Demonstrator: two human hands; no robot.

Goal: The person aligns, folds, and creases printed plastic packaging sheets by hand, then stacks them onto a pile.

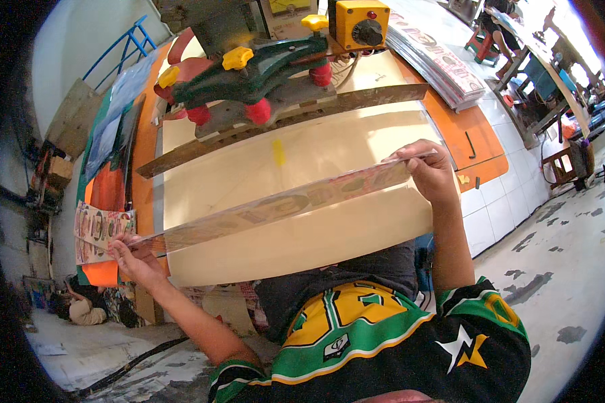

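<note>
Printed glossy strip [290, 204] runs 8 to 2 o'clock over cream board [302, 248]; left hand [141, 263] and right hand [431, 176] pinch its ends. Looks light, bendy (probably slick): grip end corners.

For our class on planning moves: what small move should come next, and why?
Perhaps ease the strip toward the bar: left hand and right hand grip its ends, and it spans the board, roughly parallel to the bar but short of it.

Upper-right glare, fisheye bending, dark corners
</note>
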